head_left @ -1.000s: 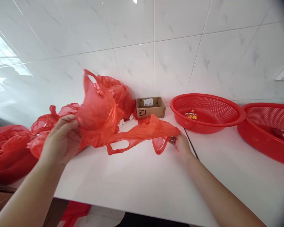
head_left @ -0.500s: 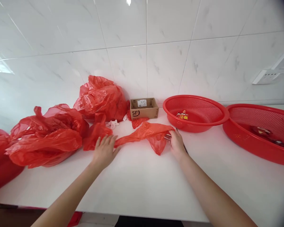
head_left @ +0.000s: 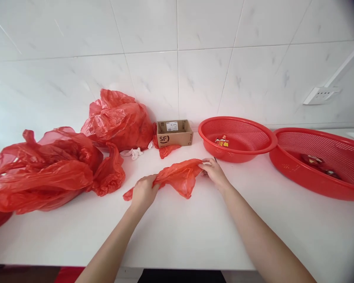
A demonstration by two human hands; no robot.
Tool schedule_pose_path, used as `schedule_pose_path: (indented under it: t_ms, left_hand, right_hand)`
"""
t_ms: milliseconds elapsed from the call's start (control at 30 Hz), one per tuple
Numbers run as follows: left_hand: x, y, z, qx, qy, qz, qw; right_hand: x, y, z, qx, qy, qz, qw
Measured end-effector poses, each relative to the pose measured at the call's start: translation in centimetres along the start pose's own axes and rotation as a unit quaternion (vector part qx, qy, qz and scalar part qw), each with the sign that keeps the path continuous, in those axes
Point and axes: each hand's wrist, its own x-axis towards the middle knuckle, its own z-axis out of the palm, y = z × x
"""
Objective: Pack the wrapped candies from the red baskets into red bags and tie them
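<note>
A thin red plastic bag (head_left: 178,177) stretches between my two hands just above the white table. My left hand (head_left: 144,191) is closed round its gathered left part, and a loose tail of the bag sticks out on the far side of that hand. At the other end, my right hand (head_left: 214,171) pinches the bag's upper right corner. A thin dark tip shows behind my right hand; what it belongs to is mostly hidden. One corner of the bag droops toward the tabletop between the hands.
Large filled red bags (head_left: 44,173) crowd the left side, another bulging red bag (head_left: 118,122) behind. A small cardboard box (head_left: 177,138) stands by the tiled wall. A red basket (head_left: 238,155) and a larger red basket (head_left: 312,177) hold small packets. White scraps (head_left: 134,153) lie near the bags.
My left hand has gone from lying spread over the bag's left end to gripping it, and has moved right. The bag has come away from the big bags. The view has shifted slightly.
</note>
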Motion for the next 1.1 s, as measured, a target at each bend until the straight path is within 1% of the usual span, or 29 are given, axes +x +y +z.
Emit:
schedule_pose_path:
  t_ms: [67, 100, 133, 167, 200, 233, 267, 300, 333, 400, 467, 533, 600, 667, 767, 833, 900, 967, 1000, 1067, 1100]
  left_hand:
    - [-0.4, 0.2, -0.5, -0.025, -0.003, -0.032, 0.999]
    - [-0.6, 0.5, -0.8, -0.037, 0.001, -0.048, 0.998]
    - [-0.8, 0.8, -0.9, -0.047, 0.006, -0.062, 0.997]
    - [-0.9, 1.2, -1.1, -0.059, 0.009, -0.073, 0.996]
    - [-1.0, 1.7, -1.1, -0.071, 0.006, -0.079, 0.994]
    - [-1.1, 2.3, -1.1, -0.086, -0.002, -0.079, 0.993]
    - [-1.2, 2.8, -1.0, -0.102, -0.012, -0.075, 0.992]
    - [-1.4, 3.4, -0.9, -0.117, -0.022, -0.07, 0.99]
    - [-1.5, 3.9, -0.8, -0.132, -0.03, -0.064, 0.989]
    - [-1.8, 4.5, -0.7, -0.16, -0.041, -0.054, 0.985]
    - [-1.8, 4.5, -0.9, -0.19, -0.042, -0.051, 0.98]
    - [-1.3, 3.5, -1.4, -0.217, -0.03, -0.06, 0.974]
    - [-0.3, 1.8, -2.4, -0.243, 0.003, -0.081, 0.967]
    - [1.0, -0.3, -3.7, -0.278, 0.05, -0.104, 0.954]
    - [2.5, -3.0, -5.6, -0.357, 0.135, -0.149, 0.912]
    - [2.8, -3.8, -6.4, -0.413, 0.165, -0.176, 0.878]
    - [2.4, -3.6, -6.6, -0.467, 0.153, -0.186, 0.851]
    - [1.6, -2.6, -6.2, -0.514, 0.116, -0.186, 0.829]
    - [1.1, -1.8, -5.8, -0.533, 0.095, -0.187, 0.819]
    - [0.2, 0.0, -4.8, -0.563, 0.056, -0.188, 0.803]
    - [-0.3, 0.9, -4.4, -0.573, 0.039, -0.187, 0.797]
  right_hand:
    - [-0.9, -0.9, 0.3, -0.031, 0.065, -0.049, 0.996]
    - [-1.8, -1.4, 0.8, -0.053, 0.089, -0.102, 0.989]
    - [-2.9, -1.9, 1.4, -0.082, 0.095, -0.174, 0.977]
    - [-4.2, -2.3, 2.2, -0.116, 0.077, -0.26, 0.956]
    - [-5.4, -2.5, 3.1, -0.155, 0.034, -0.349, 0.924]
    - [-6.5, -2.6, 4.0, -0.191, -0.022, -0.421, 0.886]
    - [-7.4, -2.6, 4.8, -0.224, -0.075, -0.471, 0.85]
    - [-8.1, -2.4, 5.5, -0.251, -0.115, -0.492, 0.826]
    - [-8.4, -2.1, 5.9, -0.278, -0.135, -0.497, 0.811]
    - [-8.2, -1.3, 6.1, -0.344, -0.134, -0.472, 0.8]
    - [-7.4, -0.8, 5.6, -0.442, -0.132, -0.404, 0.79]
    - [-6.5, -0.6, 4.8, -0.529, -0.141, -0.324, 0.772]
    - [-5.9, -0.8, 4.0, -0.569, -0.146, -0.275, 0.761]
    - [-5.4, -1.3, 3.3, -0.578, -0.14, -0.264, 0.759]
    - [-4.9, -2.1, 2.2, -0.603, -0.126, -0.24, 0.75]
    - [-4.6, -2.5, 1.7, -0.614, -0.113, -0.224, 0.748]
    - [-4.5, -2.9, 1.3, -0.615, -0.103, -0.213, 0.752]
    - [-4.6, -3.3, 1.4, -0.6, -0.08, -0.222, 0.764]
    - [-4.9, -3.5, 1.6, -0.58, -0.059, -0.242, 0.776]
    - [-5.6, -3.8, 2.5, -0.513, -0.024, -0.307, 0.801]
    - [-6.0, -3.9, 3.0, -0.473, -0.022, -0.343, 0.811]
